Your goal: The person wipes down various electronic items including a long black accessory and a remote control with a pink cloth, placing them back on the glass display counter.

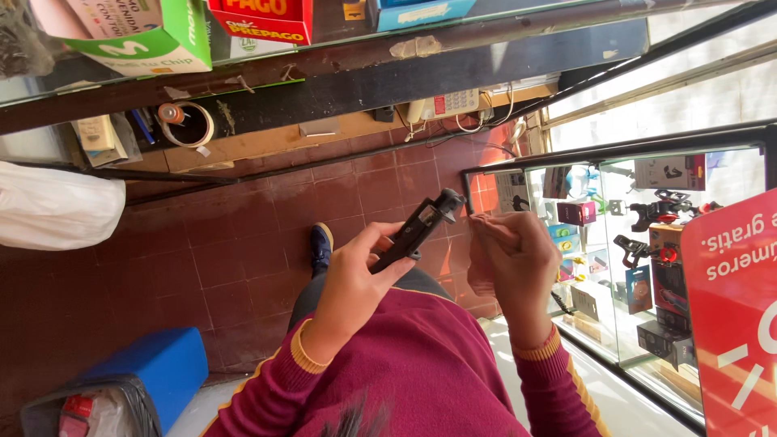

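My left hand (354,279) is wrapped around a black folded stick-like gadget (421,229) with a clamp head, held slanting up to the right above my lap. My right hand (518,263) is just right of the gadget's upper end, apart from it. Its fingers are pinched on what looks like a thin see-through plastic wrapper (479,271) hanging below the fingertips. Both arms wear maroon sleeves with yellow cuffs. My dark shoe (321,243) rests on the red tiled floor (243,243) beyond the hands.
A glass display case (615,243) with small boxed accessories and black holders stands at the right, with a red sign (732,324) in front. A shelf with cartons (162,36), a tape roll (188,123) and a telephone (445,103) runs along the top. A blue bin (154,368) sits lower left.
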